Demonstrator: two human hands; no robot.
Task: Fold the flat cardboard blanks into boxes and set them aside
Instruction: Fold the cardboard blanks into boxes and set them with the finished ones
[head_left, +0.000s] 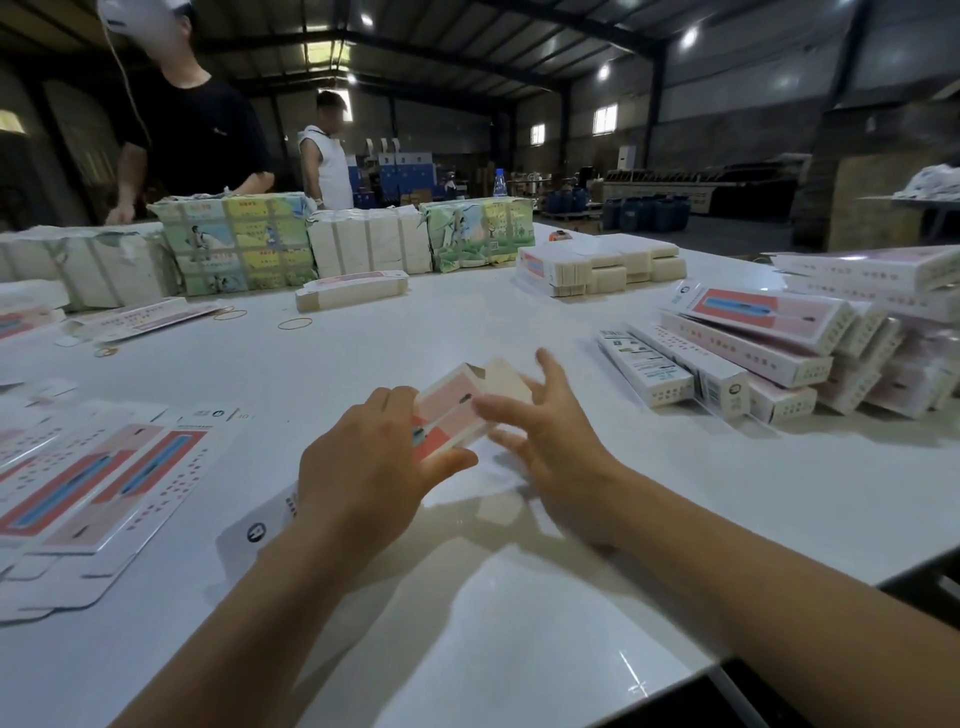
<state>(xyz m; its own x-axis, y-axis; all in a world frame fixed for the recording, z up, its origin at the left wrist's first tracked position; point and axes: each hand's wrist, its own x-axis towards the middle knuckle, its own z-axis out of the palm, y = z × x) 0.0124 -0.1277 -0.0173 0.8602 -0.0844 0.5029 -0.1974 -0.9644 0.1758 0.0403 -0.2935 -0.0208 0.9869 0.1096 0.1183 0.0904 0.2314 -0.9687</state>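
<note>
From the head view, the left hand has its grip clamped on a pink cardboard blank, held just above the white counter at centre. The right hand is beside it, fingers spread apart, near its beige flap. Flat blanks lie to the left; folded boxes are piled to the right.

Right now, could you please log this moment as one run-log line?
step: folding | left hand: grips box | right hand: open at flap | folded pile: right | blanks: left
</note>
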